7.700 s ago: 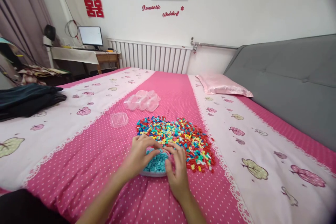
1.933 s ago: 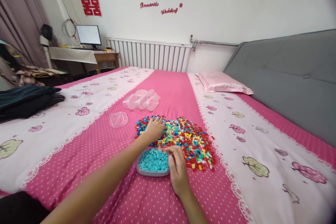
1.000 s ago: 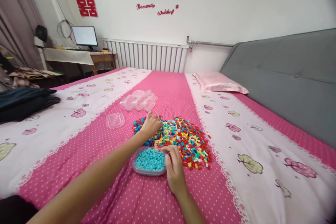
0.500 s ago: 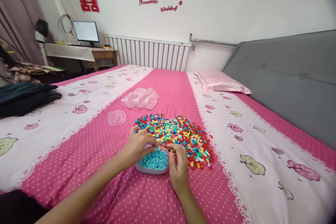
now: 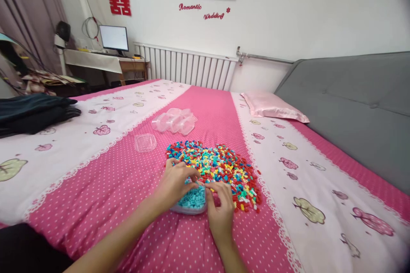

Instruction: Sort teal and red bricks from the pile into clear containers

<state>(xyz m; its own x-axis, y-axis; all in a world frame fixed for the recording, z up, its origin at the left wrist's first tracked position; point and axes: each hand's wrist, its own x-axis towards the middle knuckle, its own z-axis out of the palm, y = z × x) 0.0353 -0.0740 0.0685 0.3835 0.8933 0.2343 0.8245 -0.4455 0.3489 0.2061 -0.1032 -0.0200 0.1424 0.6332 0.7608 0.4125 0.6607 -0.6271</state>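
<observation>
A clear plastic container (image 5: 190, 210) filled with small light-blue toy bricks (image 5: 194, 198) stands on the bed in front of me. Over its far left side my left hand (image 5: 179, 182) is curled, thumb and fingers drawn together in a pinch. At the right rim is my right hand (image 5: 221, 207), its thumb and forefinger also pinched close to the left fingertips. Whatever is between the fingers of either hand is too small to make out. Just beyond the hands spreads a pile of mixed toy bricks (image 5: 221, 160) in red, yellow, blue, green and white.
One clear plastic piece (image 5: 145, 143) lies left of the pile, and several clear containers (image 5: 174, 120) sit behind it. Dark folded clothing (image 5: 38, 113) is at the left, a pink pillow (image 5: 273, 106) at the right by the grey headboard (image 5: 352, 94). A radiator (image 5: 188, 66) lines the wall.
The view has shifted slightly, so the scene sits a little lower and further right. My left fingertips have come closer to the right ones above the container.
</observation>
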